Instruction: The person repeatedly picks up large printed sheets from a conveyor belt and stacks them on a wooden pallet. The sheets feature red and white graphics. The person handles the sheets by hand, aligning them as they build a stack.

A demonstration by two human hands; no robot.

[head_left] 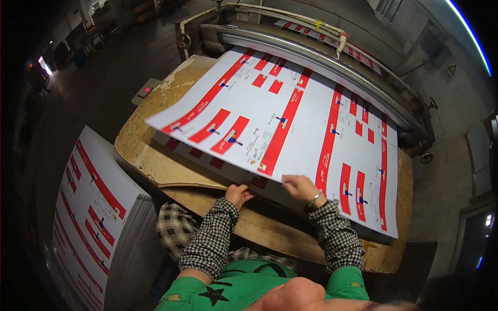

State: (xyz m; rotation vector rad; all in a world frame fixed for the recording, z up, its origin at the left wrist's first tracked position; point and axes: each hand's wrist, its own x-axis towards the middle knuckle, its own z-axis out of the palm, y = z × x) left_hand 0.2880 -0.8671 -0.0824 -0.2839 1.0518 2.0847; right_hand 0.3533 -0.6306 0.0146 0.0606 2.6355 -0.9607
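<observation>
A large white printed sheet [306, 124] with red bands slopes from the machine's roller toward me, its near edge raised off the table. My right hand [302, 189] is closed on that near edge, thumb on top. Under it shows a second printed sheet [217, 163], mostly covered. My left hand [238, 195] is at the wooden table's front edge, below the raised sheet and close to the lower one. Its fingers are curled together; what they grip is hidden.
A metal roller [321, 72] spans the far side of the worn wooden table [140, 147], with a pipe [290, 13] above it. A tall stack of printed sheets [98, 223] stands at the left. A small box with a red light [147, 89] sits by the table's left side.
</observation>
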